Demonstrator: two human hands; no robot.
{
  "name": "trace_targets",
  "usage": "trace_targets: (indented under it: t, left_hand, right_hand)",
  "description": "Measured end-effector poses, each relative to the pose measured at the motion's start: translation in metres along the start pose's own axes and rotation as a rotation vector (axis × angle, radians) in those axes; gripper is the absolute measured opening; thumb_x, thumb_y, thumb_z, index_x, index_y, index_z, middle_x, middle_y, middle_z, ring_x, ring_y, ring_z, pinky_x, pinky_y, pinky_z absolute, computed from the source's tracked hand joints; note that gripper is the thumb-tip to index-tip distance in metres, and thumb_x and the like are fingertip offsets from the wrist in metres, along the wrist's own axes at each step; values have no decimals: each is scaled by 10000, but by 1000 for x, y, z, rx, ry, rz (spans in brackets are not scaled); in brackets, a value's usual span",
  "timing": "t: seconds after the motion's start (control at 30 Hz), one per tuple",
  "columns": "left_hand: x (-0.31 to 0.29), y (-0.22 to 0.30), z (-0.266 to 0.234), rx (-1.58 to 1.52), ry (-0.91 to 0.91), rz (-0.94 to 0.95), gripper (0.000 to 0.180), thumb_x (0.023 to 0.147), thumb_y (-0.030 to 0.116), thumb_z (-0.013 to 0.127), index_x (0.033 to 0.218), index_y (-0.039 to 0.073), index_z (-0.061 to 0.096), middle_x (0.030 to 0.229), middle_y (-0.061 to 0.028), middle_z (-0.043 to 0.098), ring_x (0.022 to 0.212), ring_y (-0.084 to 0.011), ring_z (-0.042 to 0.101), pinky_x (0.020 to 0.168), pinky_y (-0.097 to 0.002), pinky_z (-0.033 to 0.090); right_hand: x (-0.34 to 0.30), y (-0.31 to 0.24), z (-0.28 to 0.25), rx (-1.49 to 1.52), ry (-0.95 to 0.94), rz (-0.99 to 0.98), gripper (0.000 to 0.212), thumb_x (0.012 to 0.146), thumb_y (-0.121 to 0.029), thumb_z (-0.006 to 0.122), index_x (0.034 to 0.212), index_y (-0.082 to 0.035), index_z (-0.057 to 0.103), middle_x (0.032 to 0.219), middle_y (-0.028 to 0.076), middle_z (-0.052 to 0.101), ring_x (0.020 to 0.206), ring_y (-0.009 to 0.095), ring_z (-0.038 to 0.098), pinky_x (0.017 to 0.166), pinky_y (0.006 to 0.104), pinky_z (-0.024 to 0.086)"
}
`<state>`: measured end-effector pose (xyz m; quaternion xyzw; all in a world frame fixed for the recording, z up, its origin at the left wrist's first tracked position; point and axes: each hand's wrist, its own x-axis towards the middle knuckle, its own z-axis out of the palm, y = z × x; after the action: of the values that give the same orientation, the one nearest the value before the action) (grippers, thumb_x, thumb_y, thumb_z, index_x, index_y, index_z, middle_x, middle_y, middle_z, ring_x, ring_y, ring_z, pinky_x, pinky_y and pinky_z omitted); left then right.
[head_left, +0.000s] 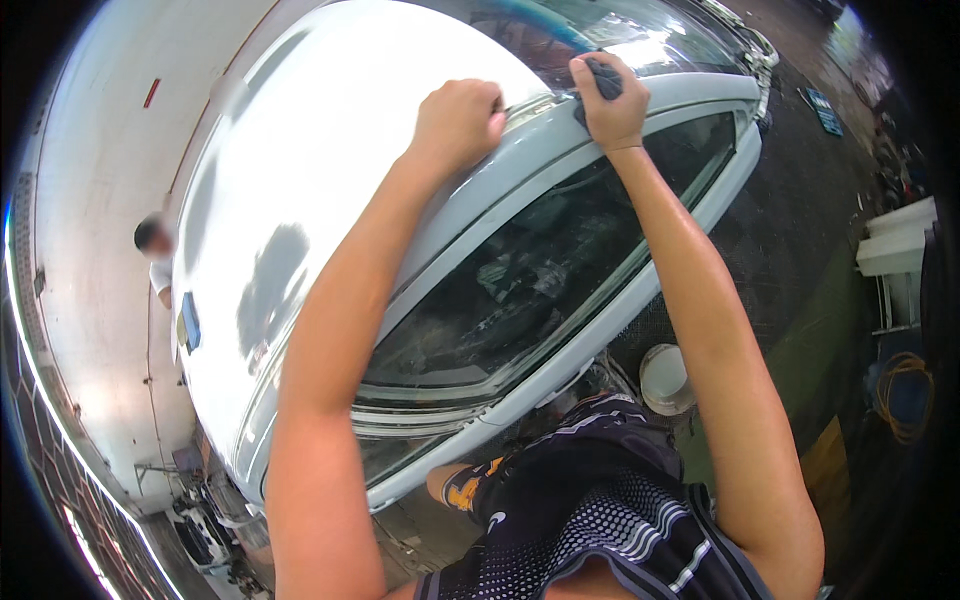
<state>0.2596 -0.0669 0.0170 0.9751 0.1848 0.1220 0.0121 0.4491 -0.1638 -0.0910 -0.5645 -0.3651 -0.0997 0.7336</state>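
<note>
A white car fills the middle of the view, with its glossy roof (330,150), dark side window (510,280) and windshield (650,35). My left hand (460,125) is curled closed at the roof's edge, beside the groove that runs along it. Its fingertips are turned away, so whatever it may hold is hidden. Further forward, at the windshield's upper corner, my right hand (622,112) grips a bunched dark grey cloth (603,78) against the roof edge. Both arms reach across the top of the side window.
Across the roof stands another person (155,245), near a blue block (190,322) on the car. By my legs is a white bucket (665,380). Toward the right are a blue case (824,111), a white stand (897,238) and a coiled orange hose (905,395).
</note>
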Motion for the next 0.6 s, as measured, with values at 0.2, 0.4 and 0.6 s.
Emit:
trace_targets:
  t: [0.2, 0.4, 0.6]
  left_hand:
    - [53, 34, 18, 58, -66, -76, 160, 842, 183, 695, 922, 61, 761, 927, -168, 753, 894, -367, 728, 817, -476, 578]
    - [-50, -1, -32, -5, 23, -90, 117, 852, 162, 691, 878, 48, 707, 908, -143, 715, 897, -361, 692, 812, -468, 551]
    - [-245, -56, -105, -3, 82, -230, 67, 838, 101, 724, 881, 59, 695, 883, -113, 677, 867, -327, 642, 806, -449, 523]
  right_hand:
    - [3, -3, 2, -38, -21, -15, 221, 907, -271, 812, 959, -63, 759, 860, 105, 758, 782, 225, 734, 765, 346, 562]
    - [7, 21, -8, 42, -22, 54, 229, 971, -273, 781, 1016, -49, 778, 844, 31, 750, 798, 79, 656, 758, 280, 544]
    - [4, 31, -3, 40, -62, 58, 247, 960, -249, 795, 1043, -18, 766, 883, 48, 754, 816, 92, 691, 777, 259, 552]
